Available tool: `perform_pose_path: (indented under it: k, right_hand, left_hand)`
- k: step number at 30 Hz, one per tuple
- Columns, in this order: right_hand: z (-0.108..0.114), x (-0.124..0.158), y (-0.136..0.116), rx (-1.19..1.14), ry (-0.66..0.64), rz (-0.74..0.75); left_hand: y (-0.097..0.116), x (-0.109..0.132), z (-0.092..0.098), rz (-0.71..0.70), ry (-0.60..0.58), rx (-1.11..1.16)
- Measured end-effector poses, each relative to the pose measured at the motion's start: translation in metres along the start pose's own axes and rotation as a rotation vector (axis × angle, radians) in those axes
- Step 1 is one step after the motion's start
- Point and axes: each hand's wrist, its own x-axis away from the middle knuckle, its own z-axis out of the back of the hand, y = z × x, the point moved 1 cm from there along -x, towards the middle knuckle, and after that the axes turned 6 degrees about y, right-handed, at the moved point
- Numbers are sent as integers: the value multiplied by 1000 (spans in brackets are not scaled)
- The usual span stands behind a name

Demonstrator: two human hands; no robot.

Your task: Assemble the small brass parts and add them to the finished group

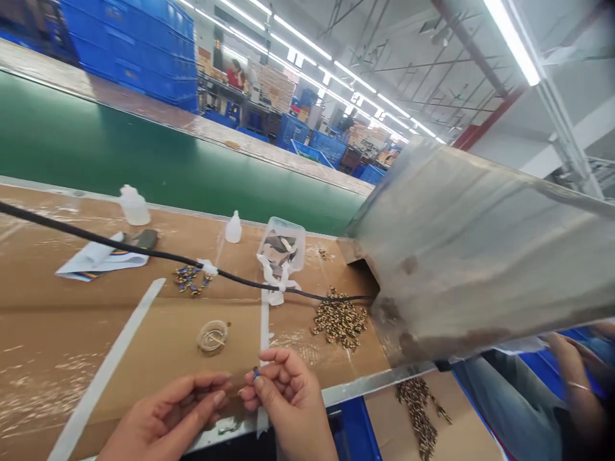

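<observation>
My right hand (283,397) pinches a small blue piece (256,371) between thumb and fingers; its exact kind is too small to tell. To its left, my left hand (173,410) has curled fingers, with a gap between thumb and forefinger and nothing visible in them. Both hands are over the table's front edge, their fingertips a short way apart. Just beyond them lies a coil of pale, clear line (212,337). A heap of small brass-coloured parts (340,320) is to the right, and a smaller cluster of blue and brass parts (189,280) sits farther left.
A black cable (168,255) crosses the cardboard-covered table. Behind it stand two white bottles (233,227) (135,206) and a clear plastic tub (283,243). A large metal housing (480,256) blocks the right side. Beyond runs a green conveyor belt (192,166). Another person's arm (574,368) shows at right.
</observation>
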Motion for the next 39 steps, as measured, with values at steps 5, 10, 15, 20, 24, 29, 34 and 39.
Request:
perform_pose_path:
  k: [5,10,15,20,24,29,34,39]
  right_hand:
    - [-23,-2,5,52,-48,-29]
    - [-33,-3,6,184,-63,8]
    - [-42,-4,10,268,-73,45]
    - [-50,-5,17,420,-27,166]
    - [-53,-4,18,468,-19,197]
    - [-55,-1,19,596,-24,286]
    - [-57,3,23,672,-47,353]
    - [-46,-8,19,721,74,439]
  left_hand:
    - [32,3,-1,83,-37,90]
    - [31,2,7,73,19,71]
    - [24,1,18,42,12,33]
    - [18,-1,24,91,31,83]
    - [18,-1,24,134,16,162]
    - [19,0,25,115,-7,163]
    - [17,-1,30,57,13,140]
    - [18,-9,40,33,88,69]
